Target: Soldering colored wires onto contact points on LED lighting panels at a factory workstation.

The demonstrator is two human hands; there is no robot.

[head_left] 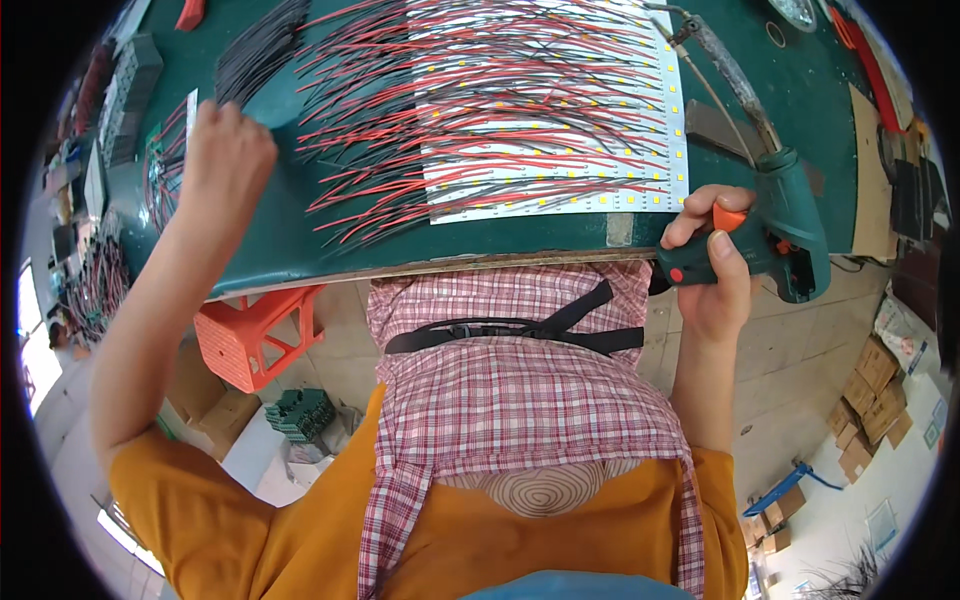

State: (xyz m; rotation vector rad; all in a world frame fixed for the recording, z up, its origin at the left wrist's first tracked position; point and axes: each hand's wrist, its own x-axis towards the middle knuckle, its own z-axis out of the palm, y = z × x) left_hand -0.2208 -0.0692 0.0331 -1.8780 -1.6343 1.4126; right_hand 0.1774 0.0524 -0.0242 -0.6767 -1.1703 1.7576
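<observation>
Right hand (722, 290): right of frame, wrapped around a green pistol-shaped tool (800, 215); tip hard to make out.
Left hand (228, 150): upper left, fingers curled; I cannot tell what it holds.
Red and black wires (375, 205): upper centre, partly covering a white board (677, 198), cut off above.

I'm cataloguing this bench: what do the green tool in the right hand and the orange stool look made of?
Green tool: probably satin moulded plastic, judging by its rounded, even-coloured body; its mottled grey shaft looks metallic. Orange stool: likely plastic, slightly glossy, uniformly coloured with moulded openings.
</observation>
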